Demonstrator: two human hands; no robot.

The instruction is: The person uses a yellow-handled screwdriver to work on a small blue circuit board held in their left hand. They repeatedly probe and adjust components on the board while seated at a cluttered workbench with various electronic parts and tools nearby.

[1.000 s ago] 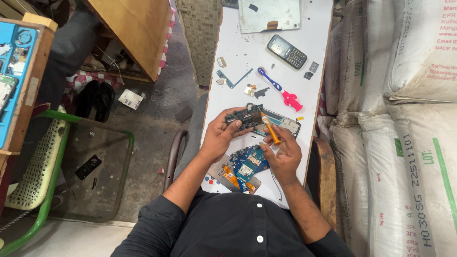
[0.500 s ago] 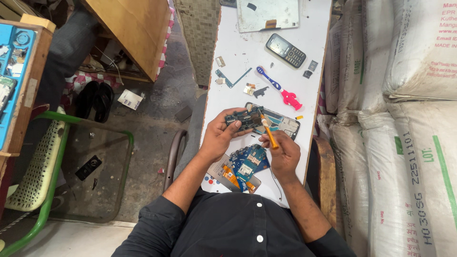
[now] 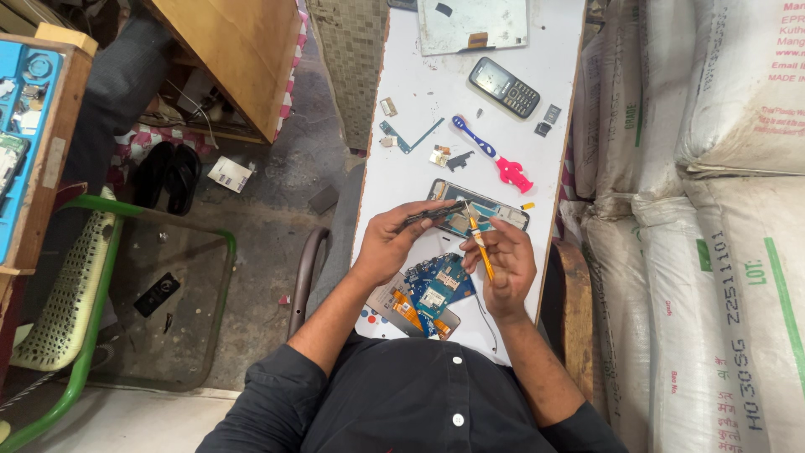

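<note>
My left hand (image 3: 394, 239) is pinching dark tweezers (image 3: 432, 215) over the opened phone (image 3: 486, 215). My right hand (image 3: 503, 260) is gripping an orange screwdriver (image 3: 480, 245), tip touching the phone just beyond my fingertips. The blue circuit board (image 3: 436, 289) is lying beneath my palms.

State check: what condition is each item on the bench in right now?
Phone frame: opened, flat on table.
Blue circuit board: removed, lying loose.
Keypad phone: intact, untouched.
Tweezers: pinched in left hand.
Orange screwdriver: held in right hand, tip down.
</note>
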